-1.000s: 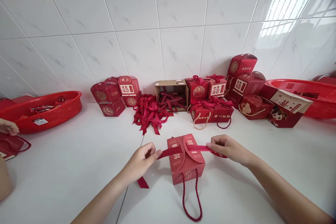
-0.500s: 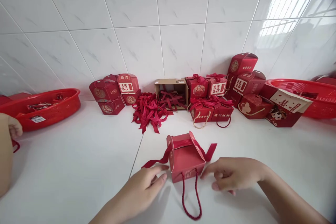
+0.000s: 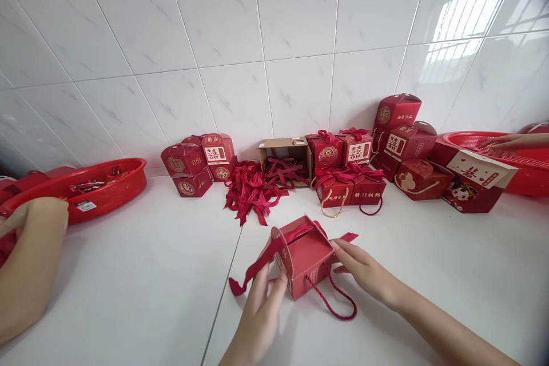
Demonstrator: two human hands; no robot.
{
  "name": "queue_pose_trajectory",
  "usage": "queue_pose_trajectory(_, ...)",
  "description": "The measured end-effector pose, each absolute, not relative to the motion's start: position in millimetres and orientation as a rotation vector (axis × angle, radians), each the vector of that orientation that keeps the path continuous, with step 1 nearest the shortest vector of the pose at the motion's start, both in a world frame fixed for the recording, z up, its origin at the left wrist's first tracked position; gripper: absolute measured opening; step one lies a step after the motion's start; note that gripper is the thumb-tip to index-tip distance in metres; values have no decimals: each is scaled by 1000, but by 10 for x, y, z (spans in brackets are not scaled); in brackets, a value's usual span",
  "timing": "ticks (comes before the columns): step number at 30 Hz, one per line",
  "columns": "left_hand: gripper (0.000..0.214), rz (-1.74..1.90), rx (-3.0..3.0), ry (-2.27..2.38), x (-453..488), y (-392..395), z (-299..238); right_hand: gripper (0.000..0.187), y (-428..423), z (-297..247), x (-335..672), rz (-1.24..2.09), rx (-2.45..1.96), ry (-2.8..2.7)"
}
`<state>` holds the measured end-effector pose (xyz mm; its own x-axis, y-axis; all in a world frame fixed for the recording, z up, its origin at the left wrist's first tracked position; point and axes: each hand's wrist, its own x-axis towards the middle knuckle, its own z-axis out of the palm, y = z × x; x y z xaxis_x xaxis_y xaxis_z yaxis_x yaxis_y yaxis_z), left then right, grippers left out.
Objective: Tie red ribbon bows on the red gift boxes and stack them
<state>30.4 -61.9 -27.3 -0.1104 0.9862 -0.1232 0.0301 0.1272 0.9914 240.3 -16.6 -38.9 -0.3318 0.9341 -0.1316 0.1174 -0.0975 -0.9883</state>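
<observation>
A red gift box (image 3: 305, 260) stands turned at an angle on the white table in front of me. A dark red ribbon (image 3: 261, 260) runs through its top, with one loose end hanging left and the other out to the right. The box's twisted cord handle (image 3: 337, 311) lies toward me on the right. My left hand (image 3: 265, 300) grips the left side, thumb at the near corner and fingers partly hidden behind. On the opposite side, my right hand (image 3: 360, 266) presses the box near its top edge, with the fingertips partly hidden.
Behind lie a pile of red ribbons (image 3: 249, 191) and an open cardboard box (image 3: 285, 146) holding more. Stacked gift boxes (image 3: 189, 166) stand along the wall, some with tied bows (image 3: 328, 137). Red baskets (image 3: 137, 180) flank both sides. A co-worker's arm (image 3: 38, 269) is left; another hand (image 3: 510, 142) is right.
Both my hands have closed in on the box's sides, and the box has turned slightly. Its cord handle has swung right. A hand has appeared over the right basket; the left co-worker's arm shows more.
</observation>
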Motion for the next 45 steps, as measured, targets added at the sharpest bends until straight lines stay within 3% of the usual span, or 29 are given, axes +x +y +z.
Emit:
queue_pose_trajectory(6,43,1168,945,1128,264,-670,-309,47,-537,-464,2261,1608,-1111,-1032)
queue_pose_trajectory(12,42,1397,600,875,-26,-604,-279,12,-485,-680,2280,1738,-637,-136)
queue_pose_trajectory(15,35,1481,509,928,-122,-537,-136,15,-414,-613,2347,1675,-493,25)
queue_pose_trajectory(21,23,1669,529,954,-224,-441,165,10,-389,-348,2471,1511,-545,-146)
queue_pose_trajectory(30,25,1786,1176,1095,-154,-250,556,12,-280,87,2573,899,-776,-870)
queue_pose_trajectory(35,35,1769,1410,1155,-30,-252,767,15,-203,277,2532,734,-882,-1118)
queue_pose_trajectory(45,26,1796,1615,1120,142,-229,1021,16,-187,655,2387,538,-844,-1223)
